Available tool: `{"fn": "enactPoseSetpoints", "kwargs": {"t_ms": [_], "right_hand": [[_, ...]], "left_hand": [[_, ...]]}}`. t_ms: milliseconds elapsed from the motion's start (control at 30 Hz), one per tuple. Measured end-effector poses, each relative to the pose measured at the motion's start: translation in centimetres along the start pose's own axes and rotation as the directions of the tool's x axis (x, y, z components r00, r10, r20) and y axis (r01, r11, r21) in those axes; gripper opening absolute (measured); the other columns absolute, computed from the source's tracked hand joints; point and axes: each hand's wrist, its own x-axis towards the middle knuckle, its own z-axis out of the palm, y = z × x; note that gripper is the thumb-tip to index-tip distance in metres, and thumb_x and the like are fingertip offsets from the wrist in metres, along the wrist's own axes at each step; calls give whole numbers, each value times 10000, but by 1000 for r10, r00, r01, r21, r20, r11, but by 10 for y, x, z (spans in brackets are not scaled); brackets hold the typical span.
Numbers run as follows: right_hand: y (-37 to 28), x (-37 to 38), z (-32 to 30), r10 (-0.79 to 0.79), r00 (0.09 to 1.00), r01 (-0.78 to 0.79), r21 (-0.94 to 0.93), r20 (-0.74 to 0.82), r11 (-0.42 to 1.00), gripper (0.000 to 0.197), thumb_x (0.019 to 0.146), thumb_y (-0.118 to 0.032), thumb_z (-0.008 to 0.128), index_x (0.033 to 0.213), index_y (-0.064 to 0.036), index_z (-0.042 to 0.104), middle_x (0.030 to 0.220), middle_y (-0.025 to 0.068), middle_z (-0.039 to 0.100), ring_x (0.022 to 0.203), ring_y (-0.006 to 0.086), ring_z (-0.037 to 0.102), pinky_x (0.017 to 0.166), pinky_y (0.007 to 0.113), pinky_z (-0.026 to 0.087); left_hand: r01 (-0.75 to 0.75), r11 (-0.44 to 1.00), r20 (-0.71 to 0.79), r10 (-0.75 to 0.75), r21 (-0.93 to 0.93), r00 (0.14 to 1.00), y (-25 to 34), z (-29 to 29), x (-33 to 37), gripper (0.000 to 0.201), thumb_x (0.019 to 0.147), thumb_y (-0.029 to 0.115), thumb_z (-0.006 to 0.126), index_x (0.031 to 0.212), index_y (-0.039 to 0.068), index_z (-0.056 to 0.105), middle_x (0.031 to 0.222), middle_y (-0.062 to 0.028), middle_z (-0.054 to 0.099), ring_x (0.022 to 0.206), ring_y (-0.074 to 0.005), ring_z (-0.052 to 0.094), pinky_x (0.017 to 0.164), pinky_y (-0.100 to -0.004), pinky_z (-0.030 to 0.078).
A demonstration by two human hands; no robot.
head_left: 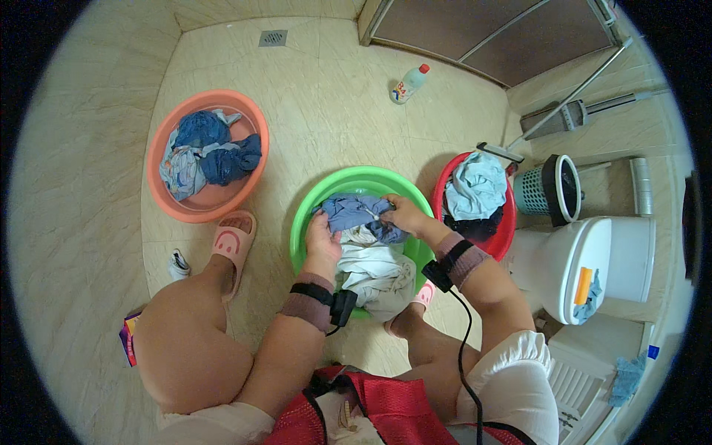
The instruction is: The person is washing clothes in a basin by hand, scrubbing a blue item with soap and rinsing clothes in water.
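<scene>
Between my feet stands a green basin (pixel 298 252) of laundry. A blue-grey garment (pixel 347 211) is bunched at its far side, and my two hands grip it from either end. My left hand (pixel 323 239) has its fingers curled round the near left edge of the cloth. On the right, my right hand (pixel 406 215) pinches the garment, with its fingertips partly hidden in the folds. White and cream clothes (pixel 377 273) lie heaped in the near part of the basin, below my hands.
An orange basin (pixel 257 185) with blue and patterned clothes sits far left. A red basin (pixel 506 233) of light-blue and black clothes stands right, beside a lattice bin (pixel 535 189) and toilet (pixel 552 278). Farther off are a red-capped bottle (pixel 406 85) and a floor squeegee (pixel 549 119).
</scene>
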Motion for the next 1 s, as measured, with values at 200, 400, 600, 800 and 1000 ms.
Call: {"fn": "enactPoseSetpoints", "kwargs": {"t_ms": [200,400,600,800,1000], "right_hand": [[79,31,3,-192,945,26,-525,-265,850,467,778,-217,641,1170,17,546,1033,232,635,903,344,634,824,414,487],[58,36,14,150,960,-270,-643,-236,716,406,856,-343,536,1101,-21,556,1016,226,644,934,385,626,828,454,493],[47,35,25,-50,958,-141,-612,-283,778,364,820,-277,580,1128,-83,570,961,203,654,865,368,643,762,440,515],[-23,-37,38,-595,802,585,-276,57,762,431,744,-237,651,1145,-124,542,871,180,646,771,367,636,685,444,513],[-38,-46,49,-513,858,482,-408,40,775,371,740,-239,644,1071,-104,543,782,182,635,702,369,628,634,445,509]], "left_hand": [[124,974,-86,-110,187,990,-19,14,-5,489,890,218,568,1326,77,397,1364,-119,395,1210,-300,429,1000,-438,373],[184,971,60,-195,154,979,-22,15,1,564,916,254,553,1398,112,297,1449,-138,272,1261,-319,366,1013,-476,362],[228,968,18,-231,107,973,-29,24,0,517,906,304,564,1350,141,355,1443,-127,270,1249,-325,370,1001,-503,365],[230,957,291,-275,178,917,-12,32,-21,462,909,464,495,1181,92,528,1121,-117,595,1007,-270,579,917,-427,457],[-190,890,385,18,414,923,-23,16,-40,386,951,392,454,1145,75,557,1105,-105,613,983,-255,597,880,-414,488]]}}
